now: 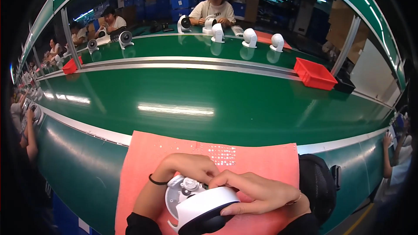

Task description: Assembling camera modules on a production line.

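On the pink foam mat (pixel 152 148) in front of me lies a partly assembled small fan, its white and black rounded housing (pixel 213 202) tilted toward me. Beside the housing, the open round white base (pixel 172 198) shows a white mechanism inside. My right hand (pixel 257 191) grips the housing from the right, thumb on its near edge and fingers over the top. My left hand (pixel 193 165) arches over the far side of the base, fingers bent and closed. Its fingertips are partly hidden, and what they pinch is unclear. Several small shiny round parts (pixel 222 154) sit in rows on the mat.
Beyond the mat runs a green conveyor belt (pixel 183 91). Several white fans (pixel 249 38) stand across it, and a person (pixel 214 10) works there. A red bin (pixel 314 73) sits at the far right, a smaller red bin (pixel 72 65) at the left. A black mesh item (pixel 320 187) adjoins the mat.
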A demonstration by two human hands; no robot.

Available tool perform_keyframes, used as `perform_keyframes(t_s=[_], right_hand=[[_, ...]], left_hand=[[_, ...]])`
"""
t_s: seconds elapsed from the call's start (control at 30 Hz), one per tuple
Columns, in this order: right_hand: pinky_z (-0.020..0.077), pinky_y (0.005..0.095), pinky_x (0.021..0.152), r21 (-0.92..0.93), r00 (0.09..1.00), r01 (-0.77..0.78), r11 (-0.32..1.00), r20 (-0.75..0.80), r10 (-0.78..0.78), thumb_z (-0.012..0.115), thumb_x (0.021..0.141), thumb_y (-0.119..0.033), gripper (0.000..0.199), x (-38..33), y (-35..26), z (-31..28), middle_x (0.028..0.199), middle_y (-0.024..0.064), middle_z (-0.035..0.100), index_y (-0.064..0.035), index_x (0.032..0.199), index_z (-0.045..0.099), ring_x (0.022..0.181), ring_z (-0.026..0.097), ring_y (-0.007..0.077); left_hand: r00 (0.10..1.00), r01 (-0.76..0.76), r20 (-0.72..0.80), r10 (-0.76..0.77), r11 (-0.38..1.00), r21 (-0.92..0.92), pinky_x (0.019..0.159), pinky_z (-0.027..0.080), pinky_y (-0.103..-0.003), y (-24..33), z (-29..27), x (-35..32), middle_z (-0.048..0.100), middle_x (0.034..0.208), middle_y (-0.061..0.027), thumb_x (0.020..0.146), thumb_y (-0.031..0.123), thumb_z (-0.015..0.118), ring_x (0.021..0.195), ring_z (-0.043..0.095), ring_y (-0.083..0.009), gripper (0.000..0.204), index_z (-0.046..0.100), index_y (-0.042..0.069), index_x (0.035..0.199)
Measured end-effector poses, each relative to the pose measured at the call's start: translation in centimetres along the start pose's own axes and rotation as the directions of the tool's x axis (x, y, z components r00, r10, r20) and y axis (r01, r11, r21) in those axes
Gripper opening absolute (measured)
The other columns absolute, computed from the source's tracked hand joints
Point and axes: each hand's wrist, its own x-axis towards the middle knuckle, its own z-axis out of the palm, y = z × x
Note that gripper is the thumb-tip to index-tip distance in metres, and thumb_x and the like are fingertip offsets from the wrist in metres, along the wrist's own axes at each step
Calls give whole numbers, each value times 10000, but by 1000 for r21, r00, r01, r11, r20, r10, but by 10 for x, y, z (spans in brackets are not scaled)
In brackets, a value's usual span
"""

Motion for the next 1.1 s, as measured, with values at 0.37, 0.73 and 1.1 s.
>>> perform_keyframes(t_s=[0.37,0.73,1.1], right_hand=[[500,317,673,-264,997,-41,964,58,58,702,780,-275,436,-25,4,-18,917,127,610,-19,1045,469,774,630,274],[480,285,641,-146,965,-59,988,244,93,682,807,-259,377,-17,9,-12,825,120,597,-38,1020,463,729,614,234],[545,319,668,-37,976,-209,977,59,211,708,775,-269,449,-17,32,-12,894,162,633,4,1043,474,789,656,235]], left_hand=[[454,275,-888,76,936,220,752,510,-340,48,65,-49,660,847,-139,851,182,571,829,650,-277,227,609,23,1008],[607,420,-756,-247,907,41,1087,89,-494,66,191,-51,169,1434,-223,802,211,587,1325,131,-418,723,206,30,1389],[391,83,-919,46,993,85,915,440,-377,38,178,-61,317,1370,-285,693,219,685,1115,529,-341,462,599,-16,1082]])
